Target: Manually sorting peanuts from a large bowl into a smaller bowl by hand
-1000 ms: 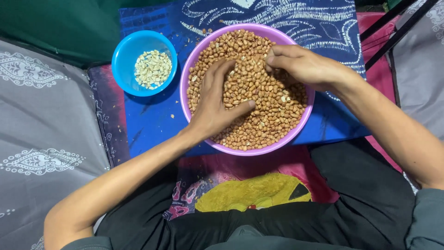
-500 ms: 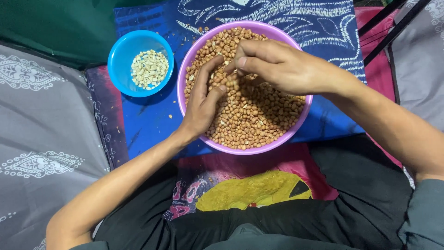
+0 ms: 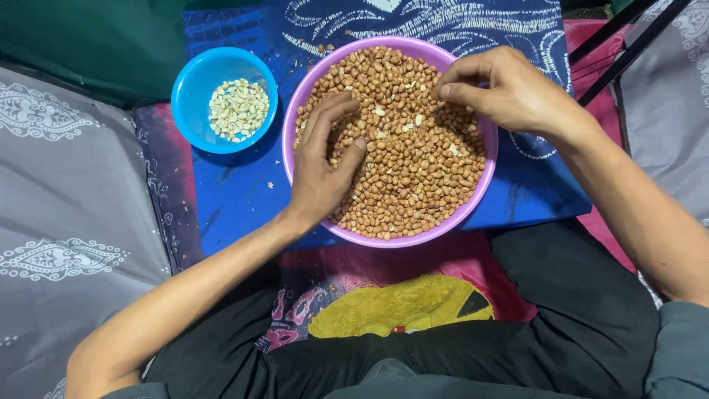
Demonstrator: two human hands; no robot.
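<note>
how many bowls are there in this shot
2. A large purple bowl of brown-skinned peanuts sits mid-frame with both hands in it; a small blue bowl of pale peeled peanuts sits beside it at upper left. No others show.

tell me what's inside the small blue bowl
The small blue bowl holds a loose heap of pale, skinned peanuts filling only part of its floor. Bare blue shows around them. Whatever lies beneath the heap is covered. Neither hand is in it.
</note>
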